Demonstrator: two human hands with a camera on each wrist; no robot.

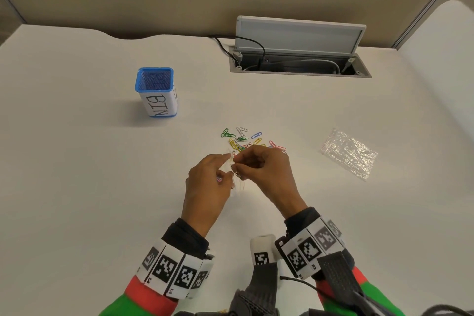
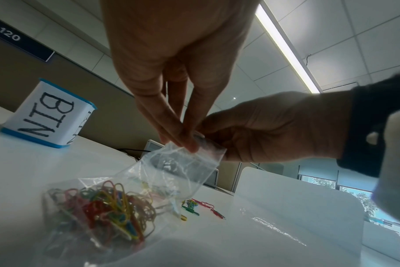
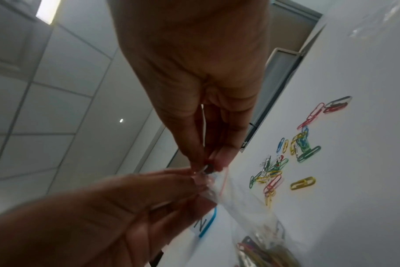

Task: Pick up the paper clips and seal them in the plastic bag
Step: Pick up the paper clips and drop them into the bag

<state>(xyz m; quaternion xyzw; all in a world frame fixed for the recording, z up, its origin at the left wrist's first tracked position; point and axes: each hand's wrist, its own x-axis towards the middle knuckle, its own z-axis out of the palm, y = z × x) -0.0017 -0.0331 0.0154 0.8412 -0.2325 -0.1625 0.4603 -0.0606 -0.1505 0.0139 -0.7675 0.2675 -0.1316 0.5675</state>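
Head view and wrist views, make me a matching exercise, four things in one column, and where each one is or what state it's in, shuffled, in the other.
Things:
1. blue bin
2. held plastic bag
3. empty plastic bag
4. loose paper clips

States:
A. scattered on the desk beyond the hands
B. lying flat to the right
C. upright, far left
D. pinched at its mouth by both hands, clips inside

Pairs: 1-C, 2-D, 3-B, 4-A

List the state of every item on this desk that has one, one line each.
Small clear plastic bag: mouth open, pinched by both hands, partly filled with clips.
Loose coloured paper clips: scattered on the desk.
Second crinkled clear bag: lying flat, untouched.
Blue mesh bin: upright.
Grey desk cable hatch: lid raised.
Left hand: holding bag.
Right hand: holding bag.
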